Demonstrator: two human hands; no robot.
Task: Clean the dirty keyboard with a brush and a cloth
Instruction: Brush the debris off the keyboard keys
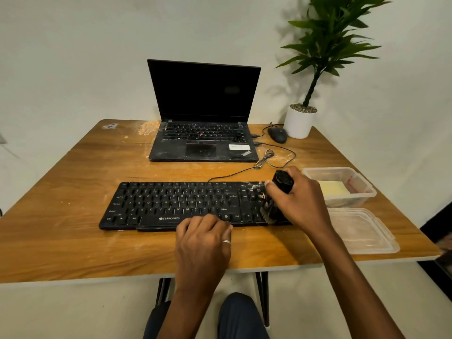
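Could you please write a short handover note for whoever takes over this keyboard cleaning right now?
Right hand grips the black brush, bristles down on the right end of the keyboard, at the number pad.
Left hand rests on the keyboard's front edge near the space bar, steadying it.
Yellow cloth lies in the clear container to the right; a clear lid lies in front of it.
Done: brushing has begun; pale dust shows on the right-end keys.
Left: finish brushing, then wipe with the cloth.
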